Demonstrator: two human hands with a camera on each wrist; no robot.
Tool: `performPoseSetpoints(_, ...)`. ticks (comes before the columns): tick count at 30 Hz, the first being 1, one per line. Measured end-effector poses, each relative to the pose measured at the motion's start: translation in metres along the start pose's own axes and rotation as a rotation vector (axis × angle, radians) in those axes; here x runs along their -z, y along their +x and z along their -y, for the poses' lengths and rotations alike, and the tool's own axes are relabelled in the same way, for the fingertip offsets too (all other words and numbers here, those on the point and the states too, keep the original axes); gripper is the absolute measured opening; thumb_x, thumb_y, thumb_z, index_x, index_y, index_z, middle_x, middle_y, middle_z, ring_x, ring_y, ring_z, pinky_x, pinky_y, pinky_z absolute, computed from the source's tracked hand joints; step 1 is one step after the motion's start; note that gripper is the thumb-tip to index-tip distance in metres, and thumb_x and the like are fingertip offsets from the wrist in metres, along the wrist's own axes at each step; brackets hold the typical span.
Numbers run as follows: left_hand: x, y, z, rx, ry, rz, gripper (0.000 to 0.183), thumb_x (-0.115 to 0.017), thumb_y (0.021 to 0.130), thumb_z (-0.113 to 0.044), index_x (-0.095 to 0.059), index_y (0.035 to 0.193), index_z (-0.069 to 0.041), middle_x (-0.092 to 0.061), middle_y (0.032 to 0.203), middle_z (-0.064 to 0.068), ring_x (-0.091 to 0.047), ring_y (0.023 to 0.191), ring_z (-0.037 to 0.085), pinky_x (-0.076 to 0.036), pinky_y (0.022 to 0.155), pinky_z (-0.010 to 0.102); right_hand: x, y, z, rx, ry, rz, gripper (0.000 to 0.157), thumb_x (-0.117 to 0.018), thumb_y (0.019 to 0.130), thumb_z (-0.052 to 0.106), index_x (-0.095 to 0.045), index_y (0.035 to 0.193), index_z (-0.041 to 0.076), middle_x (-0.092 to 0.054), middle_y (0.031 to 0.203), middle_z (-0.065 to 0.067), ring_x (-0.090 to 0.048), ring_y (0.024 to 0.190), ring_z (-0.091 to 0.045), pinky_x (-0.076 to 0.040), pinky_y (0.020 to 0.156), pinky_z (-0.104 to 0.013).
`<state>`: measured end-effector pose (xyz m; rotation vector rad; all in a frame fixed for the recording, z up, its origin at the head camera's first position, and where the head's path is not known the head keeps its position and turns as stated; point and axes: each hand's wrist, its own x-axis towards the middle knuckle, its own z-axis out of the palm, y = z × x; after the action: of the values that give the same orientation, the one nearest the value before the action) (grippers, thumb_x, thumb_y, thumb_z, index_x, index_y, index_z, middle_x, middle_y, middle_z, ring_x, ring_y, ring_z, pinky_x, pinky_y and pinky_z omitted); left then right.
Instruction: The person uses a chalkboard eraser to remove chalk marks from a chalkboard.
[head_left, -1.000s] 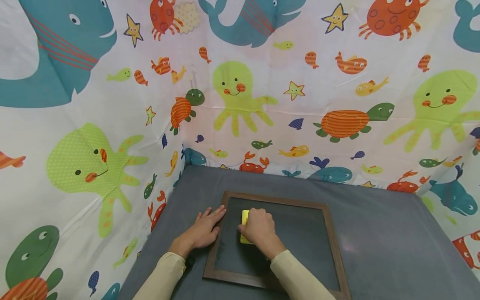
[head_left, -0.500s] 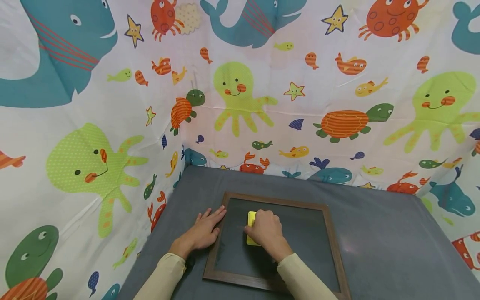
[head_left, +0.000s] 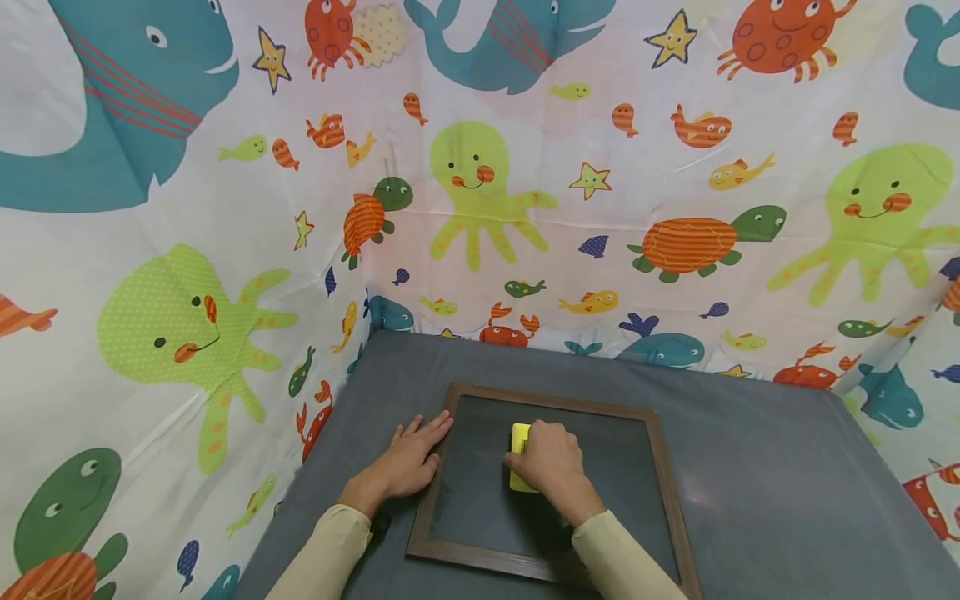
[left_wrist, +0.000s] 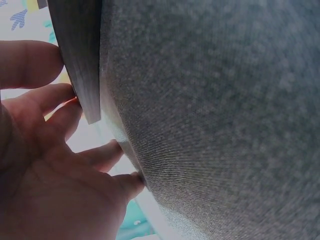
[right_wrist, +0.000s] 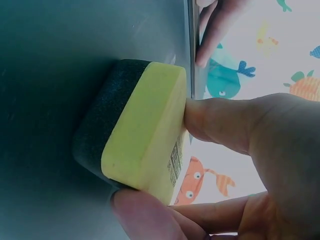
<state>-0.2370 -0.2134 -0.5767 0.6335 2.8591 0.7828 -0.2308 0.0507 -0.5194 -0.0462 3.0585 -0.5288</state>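
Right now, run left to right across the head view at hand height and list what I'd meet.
Turtle print → left hand → yellow block held in the right hand → right side of the brown frame → grey tabletop.

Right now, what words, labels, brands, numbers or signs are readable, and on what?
None can be read.
Yellow block with a dark pad: dark print on its yellow face, too small and blurred to quote.
Framed board: no lettering seen.
Grey table cover: none seen.
Wall cloth: sea-animal pictures, no words seen.
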Motion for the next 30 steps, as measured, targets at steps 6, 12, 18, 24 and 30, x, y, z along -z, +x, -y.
performPoseSetpoints(6, 0.0, 0.0, -0.001, -0.001, 0.002, 0.006, 0.063, -0.052, 0.101, -0.014, -0.03, 0.16, -0.016, -0.021, 0.168, 0.0, -0.014, 0.153, 0.044, -0.01, 0.116, 0.072, 0.002, 0.0, -0.01, -0.014, -0.012, 0.0, 0.048, -0.082, 0.077, 0.048, -0.062, 0.087, 0.005, -0.055, 0.069, -0.006, -0.054, 0.057, -0.022, -0.048, 0.05, -0.035)
performPoseSetpoints(12, 0.0, 0.001, 0.0, 0.0, 0.0, 0.011, 0.063, -0.052, 0.102, -0.014, -0.029, 0.16, -0.017, -0.021, 0.168, -0.001, -0.014, 0.153, 0.044, -0.009, 0.117, 0.072, 0.006, 0.0, -0.019, -0.034, -0.014, 0.0, 0.049, -0.082, 0.076, 0.049, -0.062, 0.087, 0.005, -0.055, 0.069, -0.006, -0.054, 0.057, -0.022, -0.048, 0.05, -0.035)
performPoseSetpoints(18, 0.001, 0.001, 0.0, 0.002, -0.003, 0.011, 0.063, -0.052, 0.102, -0.015, -0.029, 0.16, -0.018, -0.02, 0.168, -0.001, -0.014, 0.153, 0.044, -0.009, 0.117, 0.072, 0.011, -0.002, -0.029, -0.052, -0.016, 0.001, 0.052, -0.082, 0.076, 0.05, -0.063, 0.091, 0.004, -0.055, 0.07, -0.007, -0.054, 0.059, -0.022, -0.049, 0.052, -0.036)
performPoseSetpoints(24, 0.0, 0.001, 0.0, 0.004, -0.006, 0.008, 0.063, -0.052, 0.102, -0.015, -0.029, 0.16, -0.017, -0.02, 0.168, -0.001, -0.014, 0.153, 0.044, -0.009, 0.117, 0.072, 0.016, -0.005, -0.041, -0.066, -0.016, 0.003, 0.054, -0.082, 0.076, 0.05, -0.063, 0.093, 0.002, -0.055, 0.071, -0.008, -0.054, 0.06, -0.023, -0.05, 0.053, -0.037)
performPoseSetpoints(30, 0.0, 0.001, 0.0, 0.005, -0.007, 0.007, 0.062, -0.052, 0.102, -0.016, -0.029, 0.16, -0.017, -0.02, 0.168, -0.001, -0.013, 0.153, 0.043, -0.009, 0.117, 0.071, 0.02, -0.006, -0.049, -0.097, -0.014, 0.017, 0.056, -0.082, 0.076, 0.05, -0.063, 0.096, 0.001, -0.056, 0.073, -0.008, -0.055, 0.061, -0.023, -0.049, 0.053, -0.036)
